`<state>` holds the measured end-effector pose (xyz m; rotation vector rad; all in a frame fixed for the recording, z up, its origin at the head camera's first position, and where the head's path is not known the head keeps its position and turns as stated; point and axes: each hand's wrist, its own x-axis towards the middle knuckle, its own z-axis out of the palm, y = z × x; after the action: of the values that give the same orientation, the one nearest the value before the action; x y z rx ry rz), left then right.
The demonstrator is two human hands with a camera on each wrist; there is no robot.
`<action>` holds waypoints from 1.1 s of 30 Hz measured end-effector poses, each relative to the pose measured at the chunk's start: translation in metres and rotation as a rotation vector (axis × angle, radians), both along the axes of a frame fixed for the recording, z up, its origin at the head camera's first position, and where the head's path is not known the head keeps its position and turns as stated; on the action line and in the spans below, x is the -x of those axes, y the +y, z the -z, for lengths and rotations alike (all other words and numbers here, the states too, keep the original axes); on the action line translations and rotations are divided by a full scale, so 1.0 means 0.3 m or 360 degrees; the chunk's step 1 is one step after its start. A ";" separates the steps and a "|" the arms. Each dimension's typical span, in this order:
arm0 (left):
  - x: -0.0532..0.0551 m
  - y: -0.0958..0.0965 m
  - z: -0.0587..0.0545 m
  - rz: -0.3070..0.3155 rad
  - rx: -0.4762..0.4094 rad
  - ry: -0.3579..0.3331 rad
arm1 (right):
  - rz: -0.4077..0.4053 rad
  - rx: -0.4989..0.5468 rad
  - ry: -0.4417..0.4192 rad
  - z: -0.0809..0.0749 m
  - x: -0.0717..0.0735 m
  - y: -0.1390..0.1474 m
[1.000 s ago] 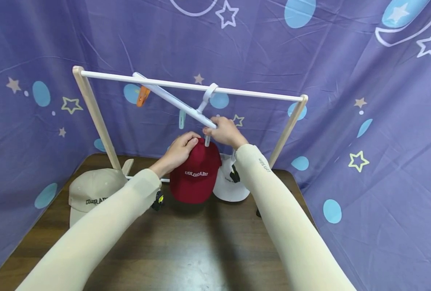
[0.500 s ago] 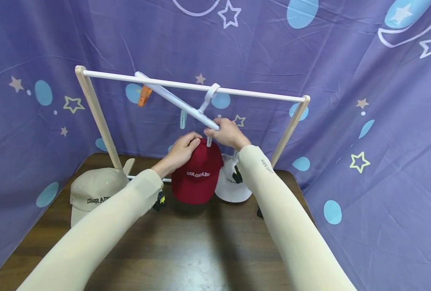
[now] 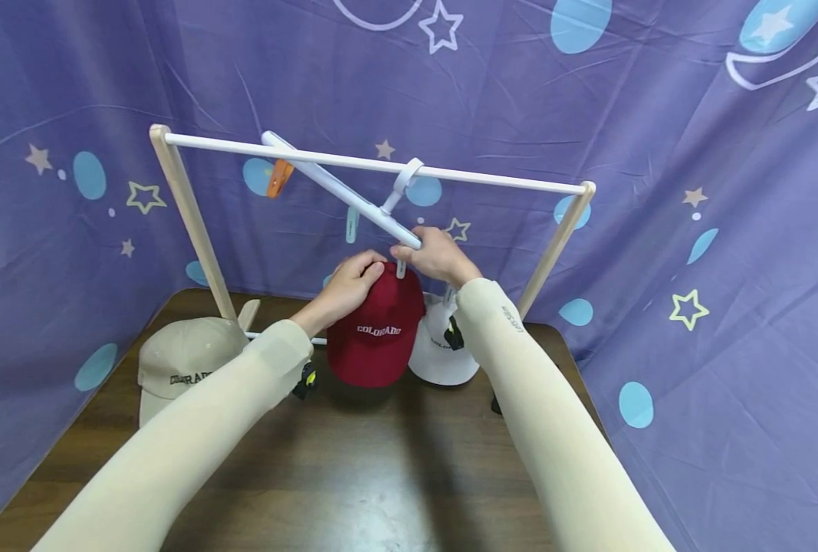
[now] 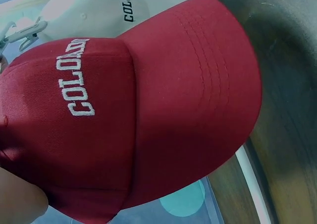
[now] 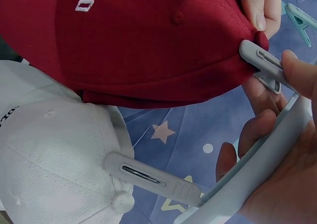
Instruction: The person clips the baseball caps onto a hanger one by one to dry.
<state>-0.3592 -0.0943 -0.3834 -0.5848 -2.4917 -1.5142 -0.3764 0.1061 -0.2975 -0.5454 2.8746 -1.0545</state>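
Observation:
A red baseball cap [image 3: 374,337] lettered COLORADO hangs brim-down beneath a white clip hanger [image 3: 340,188]. My left hand [image 3: 343,291] grips the cap at the top of its crown. At the hanger's near end, my right hand [image 3: 439,254] pinches a grey clip [image 5: 260,58], its thumb on the clip's end. That clip's tips lie over the edge of the red cap's crown. A second grey clip [image 5: 148,177] holds a white cap [image 5: 59,154], which hangs beside and behind the red one. Part of the white cap is hidden by my right sleeve.
The hanger hooks over the white rail [image 3: 505,181] of a wood-legged rack. An orange clip [image 3: 280,178] and a teal clip [image 3: 352,225] dangle from its far part. A beige cap [image 3: 188,353] sits at the left of the brown table [image 3: 353,475]. A patterned purple curtain [image 3: 657,230] hangs behind.
The head view has shifted slightly, so everything appears a little farther right. Both hands keep the same hold at the red cap and the grey clip.

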 end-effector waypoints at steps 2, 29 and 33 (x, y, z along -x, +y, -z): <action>0.000 -0.001 -0.001 -0.0004 0.0015 0.0008 | 0.0007 0.0010 -0.0011 0.001 -0.002 0.000; -0.017 -0.033 -0.008 -0.0102 0.0308 0.0142 | -0.0013 0.0070 -0.0053 0.009 -0.006 0.015; -0.013 -0.046 0.001 -0.0107 0.0350 0.0161 | -0.0005 0.0069 -0.0046 0.011 -0.008 0.021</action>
<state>-0.3552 -0.1081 -0.3837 -0.5881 -2.5889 -1.1654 -0.3741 0.1122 -0.3008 -0.5319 2.8311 -1.1172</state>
